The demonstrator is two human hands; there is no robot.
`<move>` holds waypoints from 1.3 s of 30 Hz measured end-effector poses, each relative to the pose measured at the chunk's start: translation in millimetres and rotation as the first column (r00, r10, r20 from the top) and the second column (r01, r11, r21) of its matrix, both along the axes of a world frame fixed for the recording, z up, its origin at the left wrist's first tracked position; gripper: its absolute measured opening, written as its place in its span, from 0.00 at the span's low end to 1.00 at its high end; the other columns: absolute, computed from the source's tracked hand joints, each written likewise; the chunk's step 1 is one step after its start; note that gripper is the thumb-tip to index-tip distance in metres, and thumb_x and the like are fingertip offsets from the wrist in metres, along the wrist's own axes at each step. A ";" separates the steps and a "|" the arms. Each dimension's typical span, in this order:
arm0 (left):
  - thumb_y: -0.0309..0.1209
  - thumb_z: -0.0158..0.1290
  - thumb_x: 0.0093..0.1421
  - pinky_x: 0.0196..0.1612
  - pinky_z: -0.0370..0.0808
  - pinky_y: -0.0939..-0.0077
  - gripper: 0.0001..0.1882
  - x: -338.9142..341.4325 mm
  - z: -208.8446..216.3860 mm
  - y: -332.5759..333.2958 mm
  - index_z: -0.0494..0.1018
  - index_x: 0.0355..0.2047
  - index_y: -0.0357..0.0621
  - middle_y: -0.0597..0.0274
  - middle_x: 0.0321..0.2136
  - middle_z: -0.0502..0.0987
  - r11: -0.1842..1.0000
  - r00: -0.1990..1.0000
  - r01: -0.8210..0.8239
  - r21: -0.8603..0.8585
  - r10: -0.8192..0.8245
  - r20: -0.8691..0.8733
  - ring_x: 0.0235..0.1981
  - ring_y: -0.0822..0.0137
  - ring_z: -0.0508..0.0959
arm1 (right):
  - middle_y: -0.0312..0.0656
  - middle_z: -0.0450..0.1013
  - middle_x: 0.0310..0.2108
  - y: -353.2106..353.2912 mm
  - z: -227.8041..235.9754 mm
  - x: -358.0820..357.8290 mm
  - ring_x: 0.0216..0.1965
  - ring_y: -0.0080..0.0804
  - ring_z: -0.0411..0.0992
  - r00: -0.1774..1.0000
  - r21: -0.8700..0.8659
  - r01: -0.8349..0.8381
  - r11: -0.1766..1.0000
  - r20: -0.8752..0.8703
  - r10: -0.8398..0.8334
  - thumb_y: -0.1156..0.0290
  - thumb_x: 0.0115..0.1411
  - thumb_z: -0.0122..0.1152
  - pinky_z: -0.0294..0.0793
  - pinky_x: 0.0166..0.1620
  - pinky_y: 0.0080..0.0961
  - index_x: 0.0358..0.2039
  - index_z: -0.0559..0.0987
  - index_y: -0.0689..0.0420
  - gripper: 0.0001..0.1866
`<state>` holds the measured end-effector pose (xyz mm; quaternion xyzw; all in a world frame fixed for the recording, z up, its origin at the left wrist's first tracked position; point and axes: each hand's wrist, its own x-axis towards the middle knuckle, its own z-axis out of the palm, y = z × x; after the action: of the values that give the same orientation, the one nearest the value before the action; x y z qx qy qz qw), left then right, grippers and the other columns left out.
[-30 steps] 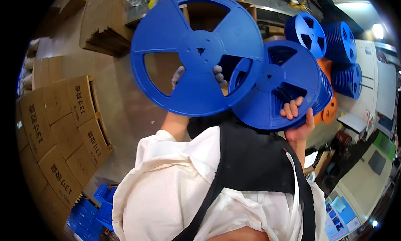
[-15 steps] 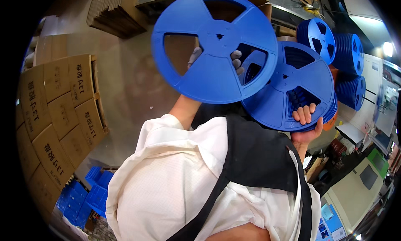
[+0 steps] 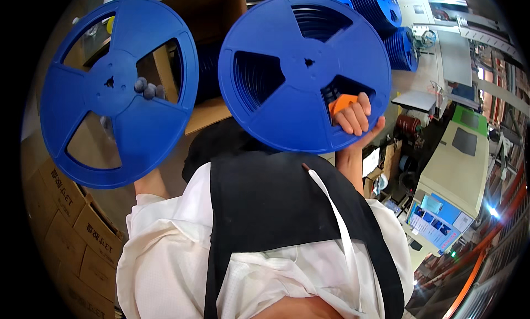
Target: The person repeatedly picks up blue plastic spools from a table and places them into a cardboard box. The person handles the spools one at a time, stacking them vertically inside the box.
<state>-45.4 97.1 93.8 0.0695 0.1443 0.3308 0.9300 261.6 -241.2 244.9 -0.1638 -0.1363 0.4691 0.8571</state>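
My left hand, in a grey glove, is closed on a large blue plastic reel from behind. Its fingertips show through the reel's windows, while the palm is hidden. To the right, my bare right hand grips a stack of the same blue reels near its lower right rim. The fingers reach into a window and the thumb lies outside the edge. Through the stack's windows several more reel rims show. Something orange is visible just behind my right fingers.
An open cardboard box stands behind and between the reels, with dark blue reels inside. More reel stacks lie at the upper right. Cartons are piled at lower left. A beige machine stands on the right.
The view has turned to the right. The left reel has moved leftward and no longer overlaps the right stack. The stack has shifted left and up in the view, with my right hand still gripping it.
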 end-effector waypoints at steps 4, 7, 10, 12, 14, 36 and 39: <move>0.39 0.56 0.57 0.59 0.66 0.67 0.37 5.2 13.6 -13.4 0.55 0.64 0.47 0.46 0.49 0.72 0.990 0.975 0.039 0.133 -0.008 -0.224 0.54 0.57 0.72 | 0.28 0.62 0.18 5.3 2.4 -2.0 0.20 0.18 0.61 0.998 -0.022 -0.013 1.000 -0.060 0.011 0.57 0.55 0.62 0.62 0.30 0.21 0.31 0.65 0.54 0.18; 0.38 0.57 0.57 0.59 0.67 0.68 0.38 53.6 36.7 -47.2 0.53 0.65 0.48 0.46 0.48 0.73 0.920 0.892 0.234 0.314 -0.076 -0.445 0.54 0.58 0.72 | 0.31 0.62 0.18 12.1 4.6 -14.2 0.22 0.21 0.61 1.000 -0.172 0.010 0.985 -0.011 -0.012 0.55 0.55 0.61 0.62 0.31 0.23 0.32 0.67 0.55 0.18; 0.35 0.57 0.58 0.56 0.68 0.71 0.40 109.6 60.6 -99.5 0.50 0.66 0.49 0.47 0.46 0.74 0.747 0.742 0.562 0.355 -0.266 -0.615 0.51 0.61 0.74 | 0.34 0.64 0.20 43.3 8.2 -43.1 0.24 0.25 0.64 0.996 -0.393 0.007 0.920 0.082 0.028 0.56 0.55 0.60 0.65 0.32 0.25 0.35 0.69 0.57 0.18; 0.33 0.58 0.58 0.54 0.70 0.71 0.41 132.9 52.0 -134.3 0.48 0.67 0.48 0.48 0.44 0.76 0.524 0.586 0.749 0.406 -0.239 -0.774 0.47 0.62 0.76 | 0.40 0.71 0.26 51.9 2.3 -73.2 0.28 0.32 0.70 0.987 -0.750 0.127 0.649 0.160 -0.009 0.57 0.54 0.61 0.71 0.37 0.28 0.38 0.71 0.59 0.20; 0.36 0.60 0.56 0.53 0.72 0.66 0.42 141.3 51.1 -145.1 0.50 0.66 0.48 0.48 0.44 0.76 0.520 0.546 0.781 0.346 -0.300 -0.782 0.45 0.60 0.77 | 0.43 0.75 0.32 61.7 10.1 -86.5 0.34 0.35 0.74 0.963 -0.734 0.091 0.674 0.236 0.127 0.64 0.54 0.63 0.74 0.42 0.32 0.43 0.72 0.61 0.20; 0.48 0.57 0.53 0.64 0.61 0.51 0.39 59.4 45.5 -112.9 0.59 0.59 0.40 0.51 0.49 0.68 0.925 0.824 0.360 -0.122 -0.254 0.506 0.58 0.50 0.66 | 0.35 0.61 0.25 3.1 -1.6 -53.0 0.27 0.27 0.60 0.992 -0.556 0.115 0.823 0.109 -0.064 0.51 0.65 0.46 0.66 0.39 0.30 0.40 0.69 0.57 0.20; 0.48 0.57 0.54 0.64 0.61 0.51 0.39 58.7 44.9 -110.2 0.58 0.60 0.40 0.51 0.49 0.68 0.933 0.840 0.330 -0.141 -0.222 0.495 0.58 0.51 0.66 | 0.35 0.61 0.24 3.4 -2.2 -52.3 0.27 0.27 0.59 0.993 -0.533 0.115 0.838 0.096 -0.075 0.50 0.65 0.46 0.64 0.38 0.29 0.40 0.69 0.58 0.21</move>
<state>13.3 -13.1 138.6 -0.0965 -0.0616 0.1814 0.9767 209.3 -237.8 242.7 -0.4203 -0.0215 0.4392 0.7937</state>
